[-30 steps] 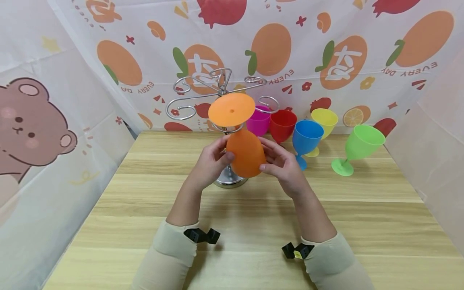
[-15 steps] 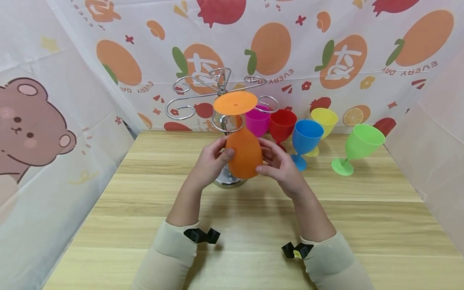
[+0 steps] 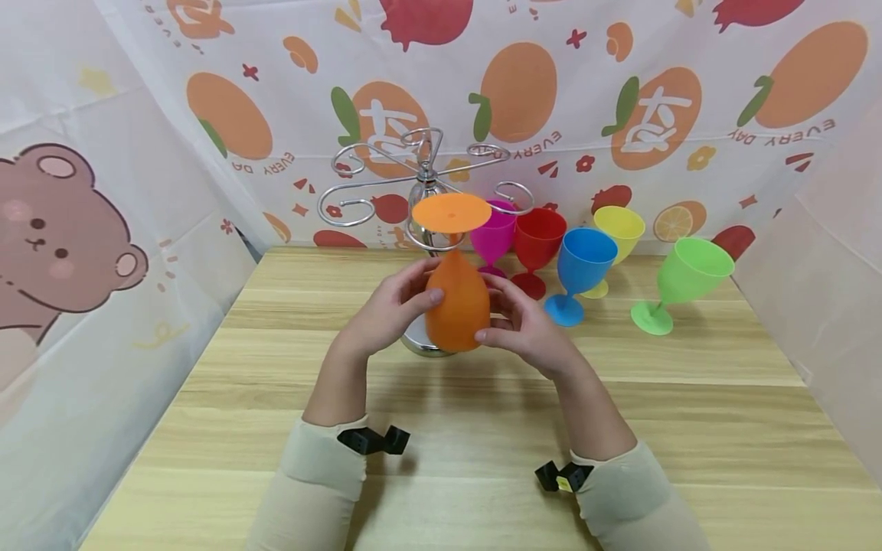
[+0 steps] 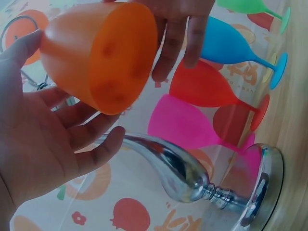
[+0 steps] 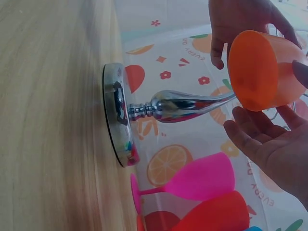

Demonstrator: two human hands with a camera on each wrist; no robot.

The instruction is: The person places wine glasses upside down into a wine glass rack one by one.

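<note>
An orange plastic goblet (image 3: pixel 458 302) is held upside down in front of the metal rack, its round foot on top and its open mouth facing down. My left hand (image 3: pixel 396 310) grips the bowl from the left, thumb on the near side and fingers behind. From the right, my right hand (image 3: pixel 527 325) holds the same bowl between thumb and fingers. The goblet's stem is at the front loop of the chrome goblet rack (image 3: pixel 427 184), with the foot above the loop. In the right wrist view the goblet's mouth (image 5: pixel 252 70) hangs well above the table.
Behind my right hand stand upright goblets: magenta (image 3: pixel 492 233), red (image 3: pixel 537 237), blue (image 3: pixel 586 260) and yellow (image 3: pixel 620 229). A green goblet (image 3: pixel 689 268) stands farther right. The rack's heavy round base (image 4: pixel 269 192) rests on the wooden table (image 3: pixel 475 459); a printed cloth (image 3: pixel 441 69) hangs behind.
The orange goblet has swung from a slant to nearly vertical. Its foot shifted slightly right, while its bowl moved down and left with both hands still on it.
</note>
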